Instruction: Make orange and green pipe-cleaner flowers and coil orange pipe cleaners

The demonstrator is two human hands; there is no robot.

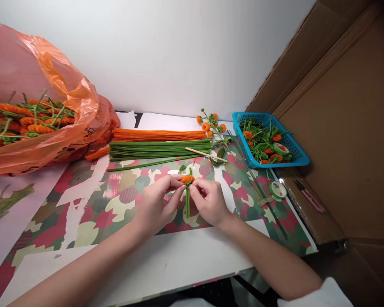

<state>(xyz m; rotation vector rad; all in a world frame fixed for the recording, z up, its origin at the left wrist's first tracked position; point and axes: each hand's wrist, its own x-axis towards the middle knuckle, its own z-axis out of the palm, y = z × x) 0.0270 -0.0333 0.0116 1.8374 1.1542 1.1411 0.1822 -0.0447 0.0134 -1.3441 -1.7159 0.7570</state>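
Observation:
Both hands meet over the patterned table mat (115,204), pinching a small pipe-cleaner flower (187,181) with an orange coiled head and a green stem hanging down between them. My left hand (156,204) grips the orange head from the left with thumb and fingers closed. From the right, my right hand (208,200) pinches the same piece just under the head. Small green leaf bits stick up behind the flower.
Bundles of orange pipe cleaners (160,134) and green pipe cleaners (160,149) lie behind, with a wooden stick (205,154). A blue basket (269,138) of finished parts stands right, a tape roll (277,189) and a pink cutter (310,197) near it. An orange bag (45,115) of flowers sits left.

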